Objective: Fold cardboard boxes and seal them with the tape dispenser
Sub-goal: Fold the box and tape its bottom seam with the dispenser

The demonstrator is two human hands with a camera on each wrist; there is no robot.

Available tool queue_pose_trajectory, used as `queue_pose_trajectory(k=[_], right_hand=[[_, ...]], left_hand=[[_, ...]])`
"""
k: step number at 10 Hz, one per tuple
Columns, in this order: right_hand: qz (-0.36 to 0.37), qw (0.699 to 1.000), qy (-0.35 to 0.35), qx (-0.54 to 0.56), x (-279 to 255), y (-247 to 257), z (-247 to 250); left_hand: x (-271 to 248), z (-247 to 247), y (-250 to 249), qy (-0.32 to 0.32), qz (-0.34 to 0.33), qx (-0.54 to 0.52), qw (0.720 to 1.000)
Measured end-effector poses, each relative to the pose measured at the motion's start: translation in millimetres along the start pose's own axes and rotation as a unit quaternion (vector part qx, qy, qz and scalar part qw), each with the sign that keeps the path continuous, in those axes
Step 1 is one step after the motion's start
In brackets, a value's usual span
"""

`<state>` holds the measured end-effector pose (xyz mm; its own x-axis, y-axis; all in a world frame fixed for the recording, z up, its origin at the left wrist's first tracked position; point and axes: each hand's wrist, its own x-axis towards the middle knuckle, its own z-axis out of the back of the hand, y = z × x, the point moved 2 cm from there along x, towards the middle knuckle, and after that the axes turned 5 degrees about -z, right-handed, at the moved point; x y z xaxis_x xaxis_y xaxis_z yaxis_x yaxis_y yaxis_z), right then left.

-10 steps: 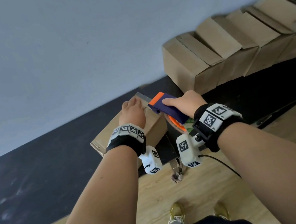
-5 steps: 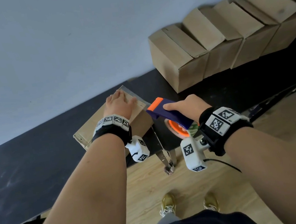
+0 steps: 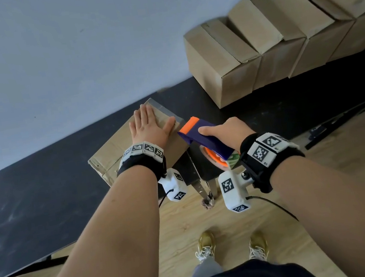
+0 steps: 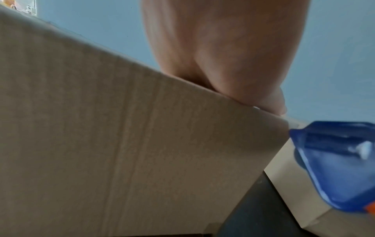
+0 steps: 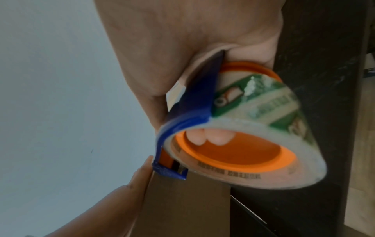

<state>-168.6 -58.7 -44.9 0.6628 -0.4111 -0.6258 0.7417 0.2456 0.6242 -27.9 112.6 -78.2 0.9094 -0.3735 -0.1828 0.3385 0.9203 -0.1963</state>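
Observation:
A brown cardboard box stands on the black table near its front edge. My left hand lies flat on the box top with straight fingers, the thumb beside a strip of clear tape along the right edge. Just right of the box, my right hand grips the blue and orange tape dispenser, nose at the box's near right corner. In the right wrist view, fingertips show through the orange core of the tape roll. The left wrist view shows the box side and the dispenser.
A row of several folded cardboard boxes stands against the wall at the back right of the table. A wooden floor and my shoes lie below the table edge. A table leg stands just under the dispenser.
My left hand has flattened out, fingers now straight on the box top. The dispenser has pulled back off the box top to its right corner, leaving tape along the edge.

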Motion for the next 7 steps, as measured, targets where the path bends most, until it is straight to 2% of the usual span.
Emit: queue_pose_trajectory(k=[2, 4, 7], right_hand=[[-0.024, 0.998, 0.001, 0.06, 10.3, 2.6, -2.5], [-0.067, 0.988, 0.041, 0.133, 25.6, 11.0, 1.6], [-0.082, 0.986, 0.061, 0.13, 26.7, 3.5, 4.9]], left_hand=[[0.7, -1.9, -0.7, -0.009, -0.002, 0.004, 1.0], [2.1, -2.9, -0.9, -0.009, 0.005, 0.002, 1.0], [1.2, -5.6, 1.2, -0.008, 0.005, -0.009, 1.0]])
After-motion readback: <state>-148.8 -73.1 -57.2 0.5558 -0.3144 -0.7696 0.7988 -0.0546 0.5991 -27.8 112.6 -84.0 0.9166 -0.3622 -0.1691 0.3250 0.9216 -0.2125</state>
